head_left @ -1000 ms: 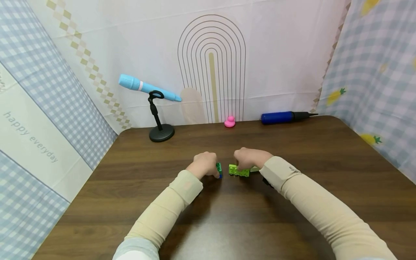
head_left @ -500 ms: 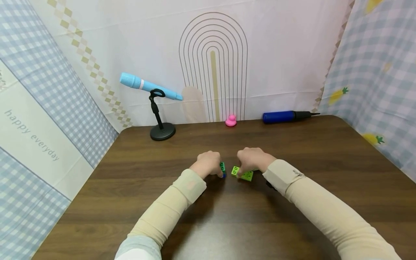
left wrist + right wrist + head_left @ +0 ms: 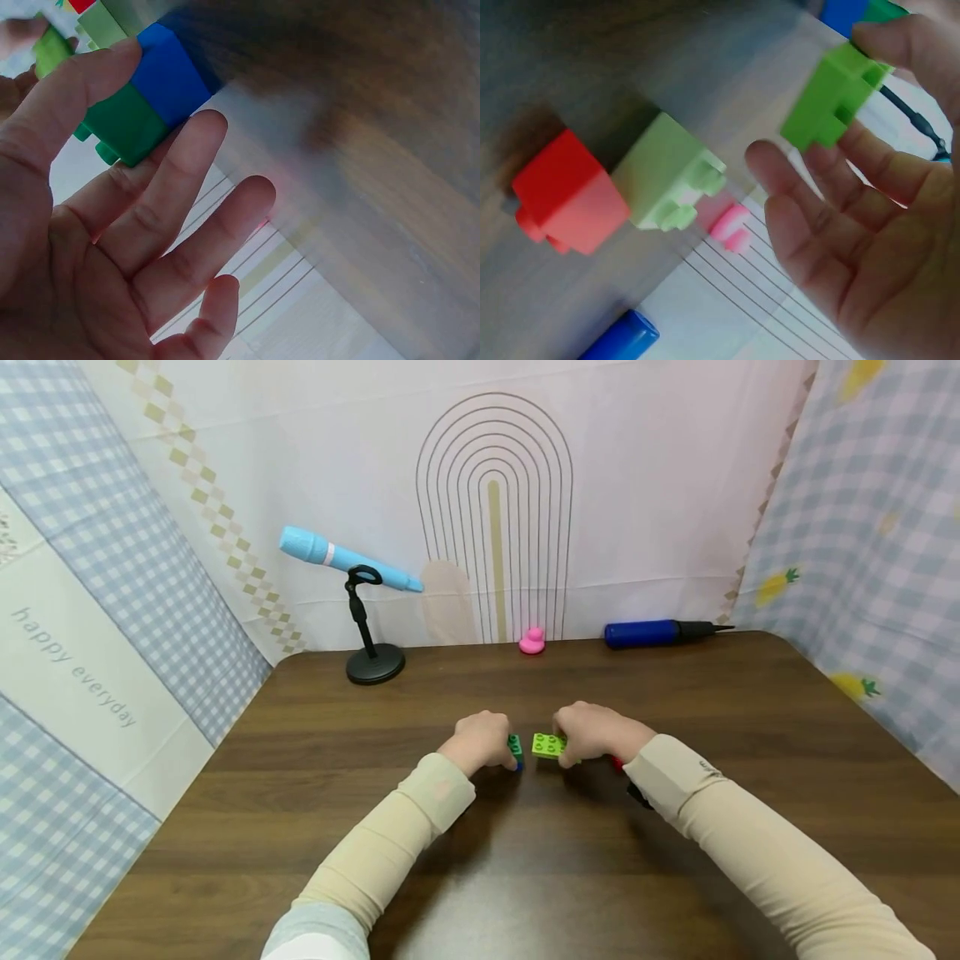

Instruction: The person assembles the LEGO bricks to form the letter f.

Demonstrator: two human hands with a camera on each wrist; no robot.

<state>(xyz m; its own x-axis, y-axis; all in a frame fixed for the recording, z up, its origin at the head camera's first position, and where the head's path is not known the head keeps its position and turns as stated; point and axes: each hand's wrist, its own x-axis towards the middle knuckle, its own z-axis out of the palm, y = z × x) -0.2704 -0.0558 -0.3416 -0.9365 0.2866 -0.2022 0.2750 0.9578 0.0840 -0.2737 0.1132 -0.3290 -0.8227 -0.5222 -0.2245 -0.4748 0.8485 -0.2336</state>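
My left hand (image 3: 480,739) pinches a pair of stacked toy bricks between thumb and fingers: a green brick (image 3: 124,124) on a blue brick (image 3: 171,73). Facing it, my right hand (image 3: 596,732) grips a lime-green brick (image 3: 829,97) between thumb and fingers, its studded top showing in the head view. A small gap separates the lime brick from the left hand's pair. In the right wrist view, a pale green brick (image 3: 667,176) and a red brick (image 3: 570,195) sit on the table side by side; from the head, the right hand mostly hides them.
At the table's back edge stand a black microphone stand (image 3: 375,663) with a light blue microphone (image 3: 352,560), a pink rubber duck (image 3: 532,641) and a blue hand pump (image 3: 641,633). A printed cloth hangs behind the brown wooden table (image 3: 525,877).
The right hand has shifted slightly right, and the lime brick in it has turned from slanted to nearly level. Red now shows beside the right wrist. The left hand keeps its grip.
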